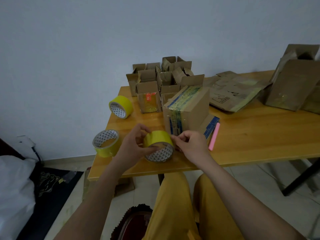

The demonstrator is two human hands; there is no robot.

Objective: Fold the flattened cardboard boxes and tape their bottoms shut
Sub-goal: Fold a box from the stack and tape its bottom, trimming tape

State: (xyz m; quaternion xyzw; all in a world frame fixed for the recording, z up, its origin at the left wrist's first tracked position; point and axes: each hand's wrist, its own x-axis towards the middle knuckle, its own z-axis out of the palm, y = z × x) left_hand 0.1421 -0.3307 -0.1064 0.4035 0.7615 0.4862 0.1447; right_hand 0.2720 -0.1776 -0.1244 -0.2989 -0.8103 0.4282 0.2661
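Both hands on a yellow tape roll (158,146), lower centre of the frame.
Left hand (133,146) grips the roll; right hand (190,144) pinches its edge beside the brown taped cardboard box (187,110).

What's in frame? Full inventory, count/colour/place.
tape roll in hands: 1, yellow, near table edge
other tape rolls: 2, yellow, table's left edge, one far, one near
upturned box: 1, brown with blue and yellowish tape, centre, just behind the held roll
open folded boxes: a cluster, brown, far left of table; count unclear
flattened cardboard: a pile, brown, right of centre
large box: 1, brown, far right
pink stick: 1, right of upturned box
table: 1, orange wood
left hand: grips held roll
right hand: pinches at roll's right edge
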